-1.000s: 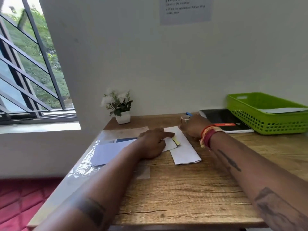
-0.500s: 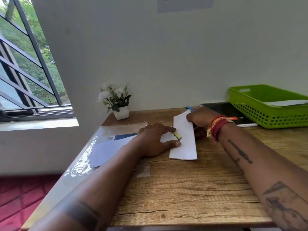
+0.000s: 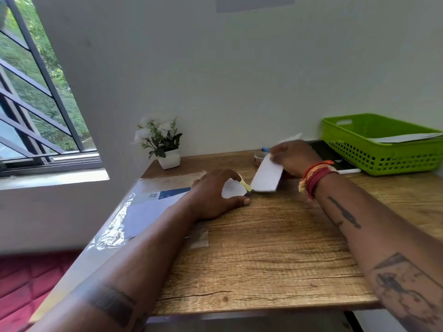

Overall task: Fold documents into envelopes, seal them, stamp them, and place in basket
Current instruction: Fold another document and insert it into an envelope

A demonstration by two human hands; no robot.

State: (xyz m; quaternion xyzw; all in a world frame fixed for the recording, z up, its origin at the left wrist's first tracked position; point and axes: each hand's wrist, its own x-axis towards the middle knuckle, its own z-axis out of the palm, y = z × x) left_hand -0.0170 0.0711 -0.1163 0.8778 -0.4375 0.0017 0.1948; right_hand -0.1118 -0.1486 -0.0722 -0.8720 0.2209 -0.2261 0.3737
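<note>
Right hand: the right hand (image 3: 291, 157) grips the far end of a white envelope (image 3: 267, 174), fingers curled round it, holding it tilted with its near edge low, just above the table (image 3: 263, 248).
Left hand: the left hand (image 3: 215, 195) rests on the table with fingers arched and thumb stretched along the wood, pinning a small white paper (image 3: 232, 188) beneath it; a yellow strip (image 3: 245, 185) juts from that paper toward the envelope.
Basket: the green basket (image 3: 383, 154) stands at the far right, a white envelope lying inside.
Behind the right hand: a tape roll (image 3: 259, 157) and a black notebook (image 3: 335, 159).
Left side: a clear plastic sleeve (image 3: 124, 219) with sheets.
Far corner: potted flowers (image 3: 163, 144).
</note>
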